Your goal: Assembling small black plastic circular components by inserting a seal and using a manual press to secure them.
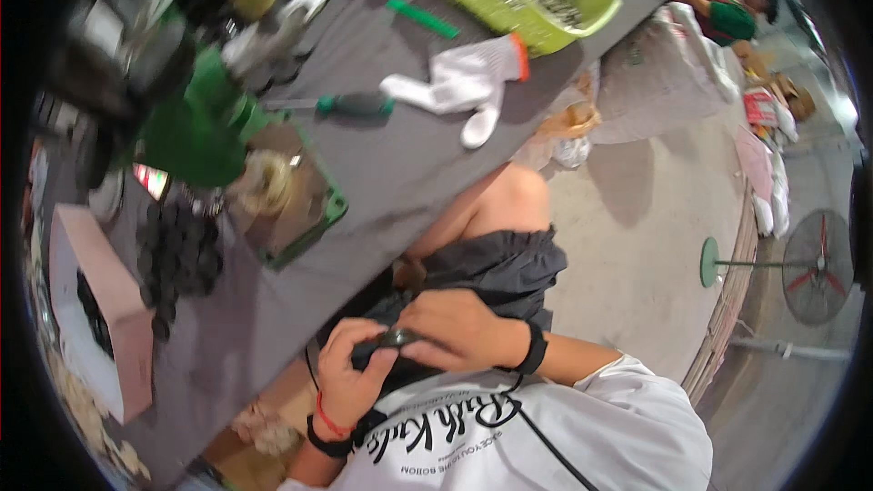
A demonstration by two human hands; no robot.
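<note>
Left hand and right hand: we are pinching a small, dark, glossy, rounded piece between them; ideally, we are keeping thumb pressure even.

The grey table carries a white glove (orange-cuffed), screwdriver and green basket.

The dark piece looks smooth and glossy, the glove knitted cloth, the basket plastic.

The held piece is dark, the basket lime green
</note>
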